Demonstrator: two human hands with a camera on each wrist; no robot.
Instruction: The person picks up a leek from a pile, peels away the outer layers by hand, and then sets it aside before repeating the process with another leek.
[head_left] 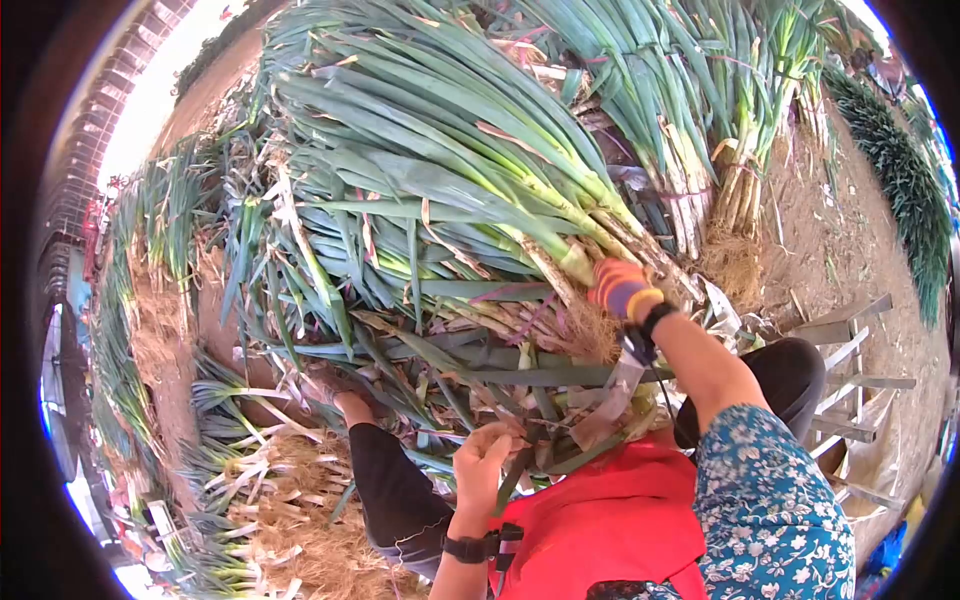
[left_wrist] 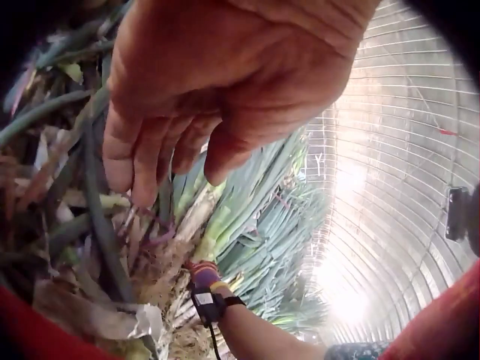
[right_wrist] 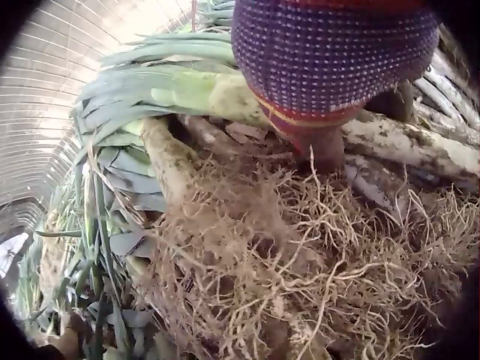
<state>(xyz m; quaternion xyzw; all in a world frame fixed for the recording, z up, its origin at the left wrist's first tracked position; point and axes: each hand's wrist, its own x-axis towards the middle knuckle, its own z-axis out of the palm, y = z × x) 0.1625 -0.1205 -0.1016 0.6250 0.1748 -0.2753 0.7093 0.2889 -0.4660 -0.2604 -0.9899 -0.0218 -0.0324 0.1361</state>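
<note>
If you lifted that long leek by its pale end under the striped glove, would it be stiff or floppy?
Probably both. The stalk looks thick and straight, so it should feel fairly firm near the right hand. The green leaves are long and bend downward, so they may flop. The thin, tangled roots below could snag.

Bright ribbed roof [left_wrist: 405, 120], brown dirt floor [head_left: 840, 235]
</note>
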